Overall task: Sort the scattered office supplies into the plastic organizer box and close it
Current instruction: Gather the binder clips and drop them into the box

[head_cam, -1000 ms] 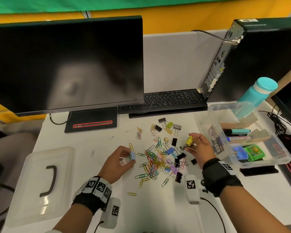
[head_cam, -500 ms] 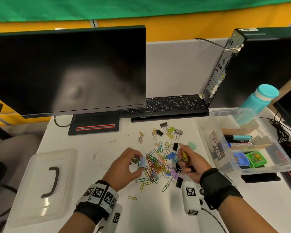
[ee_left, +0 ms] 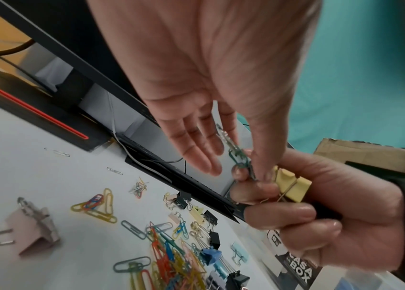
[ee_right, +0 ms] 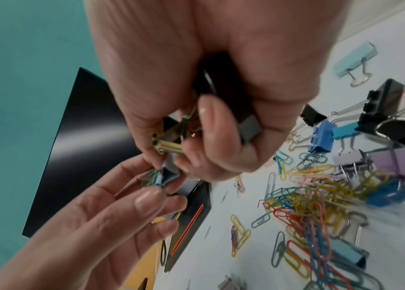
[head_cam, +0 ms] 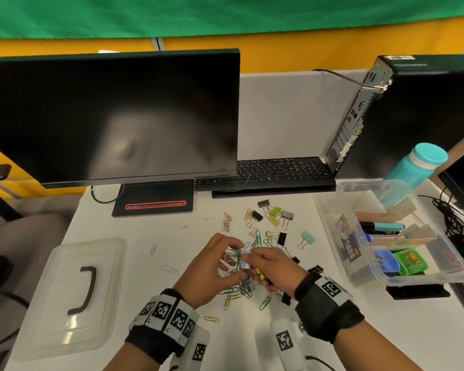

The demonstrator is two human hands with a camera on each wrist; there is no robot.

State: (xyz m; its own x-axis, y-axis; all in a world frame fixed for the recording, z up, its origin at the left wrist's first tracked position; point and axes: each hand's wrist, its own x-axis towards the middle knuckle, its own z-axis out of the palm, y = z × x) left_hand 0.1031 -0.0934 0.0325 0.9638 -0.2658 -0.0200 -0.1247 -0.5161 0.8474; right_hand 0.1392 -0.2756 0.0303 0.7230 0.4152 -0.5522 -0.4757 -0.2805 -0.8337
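Both hands meet just above the pile of coloured paper clips (head_cam: pixel 236 293) in the middle of the white table. My left hand (head_cam: pixel 232 250) pinches tangled green paper clips (ee_left: pixel 240 157) between thumb and forefinger, its other fingers straight. The clips hang on a small light-blue binder clip (ee_right: pixel 169 176). My right hand (head_cam: pixel 257 257) pinches that blue clip while its curled fingers keep a yellow binder clip (ee_left: pixel 292 185) and a black one (ee_right: pixel 236 109). The clear organizer box (head_cam: pixel 330 218) stands open at the right, with markers and small cases inside. Its lid (head_cam: pixel 65 298) lies at the left.
More binder clips (head_cam: pixel 275 212) and a mint one (head_cam: pixel 307 238) lie behind the hands. A monitor (head_cam: pixel 113 116), keyboard (head_cam: pixel 268 172) and PC tower (head_cam: pixel 413 116) line the back. A teal bottle (head_cam: pixel 415 167) stands behind the box, cables (head_cam: pixel 450 215) to its right.
The hands were apart over the pile; the left brought the blue clip rightward and the right moved left, so they now meet on it.
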